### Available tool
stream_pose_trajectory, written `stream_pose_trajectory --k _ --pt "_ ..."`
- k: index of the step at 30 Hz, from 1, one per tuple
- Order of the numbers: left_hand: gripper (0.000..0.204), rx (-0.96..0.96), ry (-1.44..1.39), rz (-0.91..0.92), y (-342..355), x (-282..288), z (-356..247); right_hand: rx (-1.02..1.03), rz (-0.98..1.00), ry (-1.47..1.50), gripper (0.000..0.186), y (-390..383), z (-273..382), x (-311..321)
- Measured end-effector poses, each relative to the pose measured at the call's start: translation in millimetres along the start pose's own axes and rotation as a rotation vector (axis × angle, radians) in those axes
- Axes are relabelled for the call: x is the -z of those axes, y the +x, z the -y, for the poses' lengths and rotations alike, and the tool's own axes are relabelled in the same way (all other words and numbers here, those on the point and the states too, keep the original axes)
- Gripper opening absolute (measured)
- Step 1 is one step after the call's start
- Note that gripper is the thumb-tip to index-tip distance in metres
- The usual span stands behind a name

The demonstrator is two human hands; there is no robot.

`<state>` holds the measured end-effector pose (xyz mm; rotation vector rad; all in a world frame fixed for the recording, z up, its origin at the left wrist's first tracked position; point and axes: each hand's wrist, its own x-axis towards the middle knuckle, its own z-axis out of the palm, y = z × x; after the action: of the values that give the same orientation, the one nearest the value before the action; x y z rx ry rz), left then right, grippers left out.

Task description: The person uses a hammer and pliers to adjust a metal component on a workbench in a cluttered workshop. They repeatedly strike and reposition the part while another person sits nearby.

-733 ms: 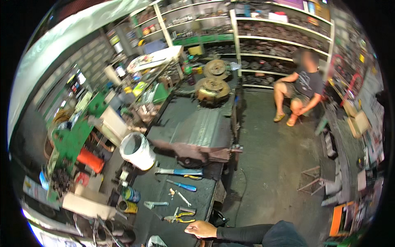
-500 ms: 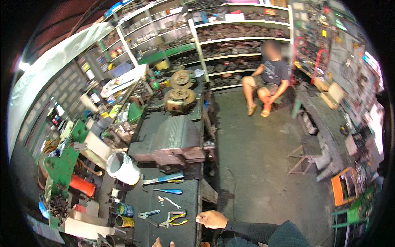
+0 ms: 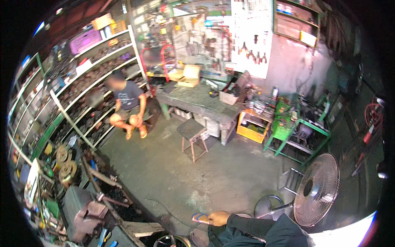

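Note:
My right hand (image 3: 219,217) reaches in from the lower edge in a dark sleeve. Its fingers are closed on a small blue and orange tool handle (image 3: 200,217) that sticks out to the left. The hand hovers over the green concrete floor (image 3: 197,173), just right of the dark metal workbench (image 3: 86,214) at the lower left. A thin black cable (image 3: 168,210) lies on the floor close by. My left hand is out of the picture.
Another person (image 3: 128,103) sits by the parts shelves (image 3: 82,82) at the left. A wooden stool (image 3: 192,132) stands mid-floor before a cluttered bench (image 3: 193,99). A standing fan (image 3: 316,189) is at the right, with a green stand (image 3: 296,125) and an orange crate (image 3: 252,125) behind.
The view has swung right, away from the tool-covered bench toward the open floor and far wall. My right hand left the bench edge and now holds a blue and orange tool.

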<state>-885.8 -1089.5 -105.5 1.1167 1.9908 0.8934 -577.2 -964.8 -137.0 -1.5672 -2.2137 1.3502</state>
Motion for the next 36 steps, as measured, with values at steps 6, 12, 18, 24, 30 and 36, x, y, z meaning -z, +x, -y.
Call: stream_pose_trajectory --k 6,12,18,24,30,36 --pt "0.028 0.067 0.078 0.48 17 -85 -60 -0.4 -0.135 0.011 0.039 -10 -168 -14" --pt "0.036 -0.523 0.292 0.651 165 -206 -56 -0.459 -0.326 0.094 0.032 3 -321 14" --pt "0.025 -0.564 0.278 0.484 278 -349 -296 -0.581 -0.698 0.503 0.022 -81 -450 93" --pt "0.028 -0.515 0.082 0.549 357 -463 -380 -0.926 -1.112 1.046 0.028 -93 -431 144" --pt "0.043 -0.42 0.697 1.125 476 -576 -199 -0.795 -0.413 -0.219 0.017 -59 -477 10" --pt "0.04 -0.628 1.142 1.36 537 -646 -205 -0.841 -0.385 -0.154 0.014 -17 -475 65"
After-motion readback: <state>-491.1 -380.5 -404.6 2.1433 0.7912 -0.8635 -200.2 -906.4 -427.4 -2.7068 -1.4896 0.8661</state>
